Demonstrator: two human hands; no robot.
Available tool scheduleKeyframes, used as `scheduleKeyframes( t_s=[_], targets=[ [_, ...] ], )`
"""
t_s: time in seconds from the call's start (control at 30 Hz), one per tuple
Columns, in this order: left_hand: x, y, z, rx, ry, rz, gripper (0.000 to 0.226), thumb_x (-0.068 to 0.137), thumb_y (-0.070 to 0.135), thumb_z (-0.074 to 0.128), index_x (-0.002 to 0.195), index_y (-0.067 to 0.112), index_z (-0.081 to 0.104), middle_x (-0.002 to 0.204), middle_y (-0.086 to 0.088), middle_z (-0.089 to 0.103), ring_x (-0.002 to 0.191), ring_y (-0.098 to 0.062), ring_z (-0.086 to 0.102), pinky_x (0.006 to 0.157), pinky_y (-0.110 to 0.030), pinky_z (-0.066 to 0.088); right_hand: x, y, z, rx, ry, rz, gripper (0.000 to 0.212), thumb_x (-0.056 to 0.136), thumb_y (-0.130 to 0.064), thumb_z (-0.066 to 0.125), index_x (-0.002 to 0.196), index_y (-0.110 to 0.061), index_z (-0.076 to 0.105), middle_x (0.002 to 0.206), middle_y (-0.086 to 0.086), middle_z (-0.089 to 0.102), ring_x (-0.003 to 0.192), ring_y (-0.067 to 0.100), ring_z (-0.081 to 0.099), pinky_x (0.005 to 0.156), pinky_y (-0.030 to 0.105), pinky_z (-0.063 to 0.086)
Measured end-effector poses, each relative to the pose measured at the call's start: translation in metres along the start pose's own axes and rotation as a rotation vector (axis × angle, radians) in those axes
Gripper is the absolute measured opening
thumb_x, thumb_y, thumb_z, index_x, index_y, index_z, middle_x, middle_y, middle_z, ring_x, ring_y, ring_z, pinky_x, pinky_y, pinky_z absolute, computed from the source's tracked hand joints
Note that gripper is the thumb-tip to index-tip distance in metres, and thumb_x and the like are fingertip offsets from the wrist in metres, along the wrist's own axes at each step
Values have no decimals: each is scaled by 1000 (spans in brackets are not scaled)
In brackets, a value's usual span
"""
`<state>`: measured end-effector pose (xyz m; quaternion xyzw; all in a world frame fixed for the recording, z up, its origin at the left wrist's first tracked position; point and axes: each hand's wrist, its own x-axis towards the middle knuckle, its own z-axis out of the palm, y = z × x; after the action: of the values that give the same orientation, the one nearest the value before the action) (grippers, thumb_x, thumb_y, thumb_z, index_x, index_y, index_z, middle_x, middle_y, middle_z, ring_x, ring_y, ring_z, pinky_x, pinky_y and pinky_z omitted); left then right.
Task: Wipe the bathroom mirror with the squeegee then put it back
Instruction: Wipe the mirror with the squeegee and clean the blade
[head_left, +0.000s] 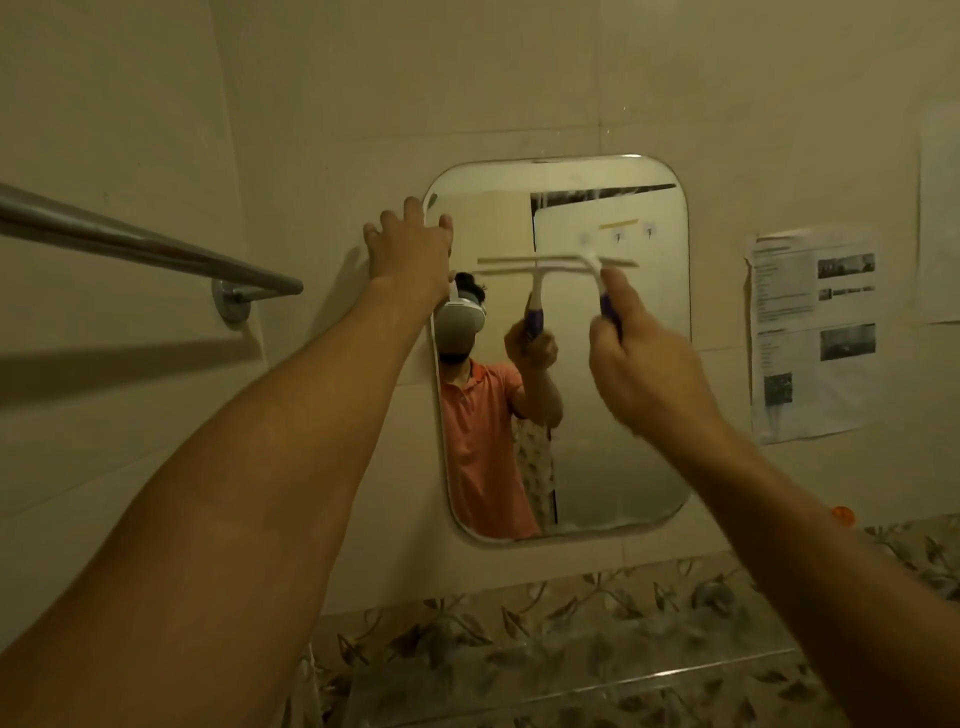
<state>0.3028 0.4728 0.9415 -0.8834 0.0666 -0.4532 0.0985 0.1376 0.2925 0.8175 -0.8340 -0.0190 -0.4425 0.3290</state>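
A rounded rectangular mirror hangs on the beige tiled wall. My right hand grips the purple handle of a white squeegee, whose blade lies level against the upper part of the glass. My left hand presses flat with spread fingers on the wall at the mirror's upper left edge. The glass reflects a person in an orange shirt with a headset, and the squeegee.
A metal towel rail juts from the wall at the left. A printed paper sheet is stuck to the wall right of the mirror. Below runs a leaf-patterned tile band. A small orange object sits low right.
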Motion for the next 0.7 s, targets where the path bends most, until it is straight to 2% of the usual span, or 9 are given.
scheduleKeyframes(
  t_s=[0.13, 0.23, 0.37, 0.43, 0.5, 0.7],
  targets=[
    [-3, 3, -1, -2, 12, -3, 71, 93, 41, 67, 154, 25, 33, 144, -18, 34, 127, -40, 41, 109, -54, 36, 54, -30, -19, -60, 25, -73, 49, 111, -31, 30, 158, -39, 18, 74, 6, 56, 58, 20, 57, 54, 44, 60],
    [-2, 4, -1, -5, 24, -13, 62, 93, 41, 67, 148, 22, 43, 143, -17, 36, 126, -39, 42, 109, -55, 36, 83, -48, -25, -97, 33, -102, 49, 109, -26, 33, 156, -35, 25, 80, 6, 57, 64, 19, 59, 55, 40, 59],
    [0, 4, 0, 8, 12, -14, 78, 91, 40, 70, 156, 26, 29, 144, -19, 34, 128, -41, 42, 110, -57, 34, 103, -60, -23, -124, -16, -79, 52, 104, -20, 40, 154, -27, 30, 88, 4, 55, 71, 18, 56, 61, 40, 58],
    [1, 4, 0, 9, 14, -19, 78, 92, 41, 70, 156, 26, 28, 145, -19, 34, 128, -41, 41, 110, -58, 34, 107, -61, -19, -127, -18, -61, 54, 103, -20, 43, 155, -28, 29, 95, 7, 56, 72, 18, 56, 55, 35, 54],
    [1, 4, 0, 14, 21, -24, 76, 92, 41, 69, 155, 26, 30, 145, -19, 34, 128, -41, 42, 110, -58, 33, 108, -61, -17, -138, -23, -55, 57, 103, -20, 45, 156, -29, 26, 93, 5, 54, 70, 17, 57, 49, 31, 50],
    [2, 3, 0, 11, 22, -22, 78, 91, 44, 70, 154, 24, 31, 148, -21, 31, 130, -43, 40, 110, -60, 31, 91, -53, -16, -171, -51, -64, 57, 102, -16, 46, 155, -23, 28, 106, 6, 50, 69, 13, 53, 47, 25, 43]
  ],
)
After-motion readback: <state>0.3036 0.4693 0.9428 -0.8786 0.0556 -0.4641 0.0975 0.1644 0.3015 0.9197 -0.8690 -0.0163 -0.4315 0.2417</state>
